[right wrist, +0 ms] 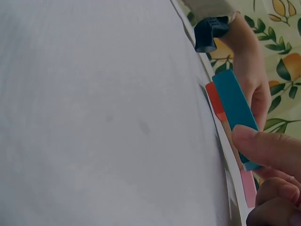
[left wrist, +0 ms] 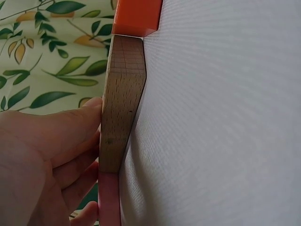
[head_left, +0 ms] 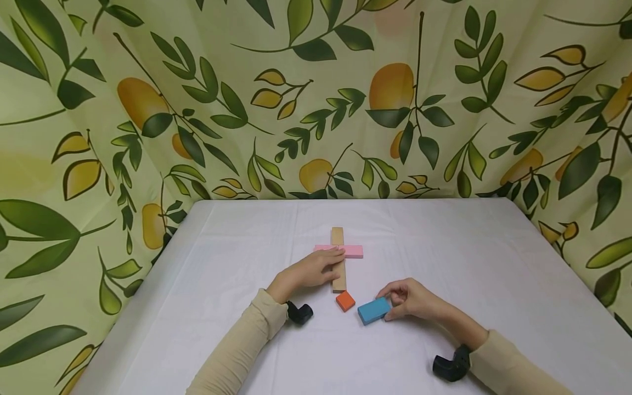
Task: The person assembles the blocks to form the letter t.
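My left hand [head_left: 312,270] rests over a cross-shaped layout of flat blocks, fingers reaching to the pink block [head_left: 353,252]. Its thumb touches the top of the lower natural wood block [left wrist: 121,103]. Another wood block [head_left: 337,236] extends beyond the pink one. Just below the lower wood block lies a small orange block [head_left: 345,301], turned at an angle. My right hand [head_left: 413,299] pinches a blue rectangular block [head_left: 373,310] by its right end, to the right of the orange block. In the right wrist view the thumb presses on the blue block's side.
A white cloth [head_left: 247,236] covers the table. Behind and at both sides hangs a curtain [head_left: 316,109] printed with leaves and fruit. A black device sits at the left wrist [head_left: 300,313], another at the right wrist [head_left: 451,365].
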